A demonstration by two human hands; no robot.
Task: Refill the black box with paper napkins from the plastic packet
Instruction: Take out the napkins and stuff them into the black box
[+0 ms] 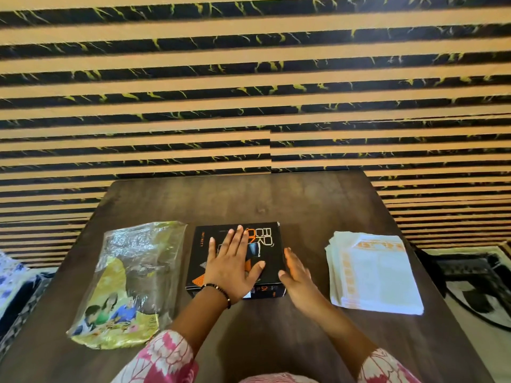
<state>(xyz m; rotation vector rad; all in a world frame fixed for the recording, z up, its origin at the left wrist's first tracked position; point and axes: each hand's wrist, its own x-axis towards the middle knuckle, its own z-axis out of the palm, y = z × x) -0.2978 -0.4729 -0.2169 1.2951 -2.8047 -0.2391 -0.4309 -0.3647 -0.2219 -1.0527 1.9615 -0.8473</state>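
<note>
A black box (268,236) with orange and white print lies closed in the middle of the dark wooden table (249,200). My left hand (231,268) rests flat on its lid with the fingers spread. My right hand (297,275) lies against the box's right side, fingers straight, gripping nothing. To the left lies a crumpled plastic packet (130,283), clear on top and yellow with a printed picture below; it looks flat. A stack of white paper napkins (373,272) with orange print sits to the right of the box.
Behind the table rises a wall of tan and black marbled stripes (249,92). Patterned cloth (16,288) shows at the left of the table, and a black-and-white rug (481,288) on the floor at the right.
</note>
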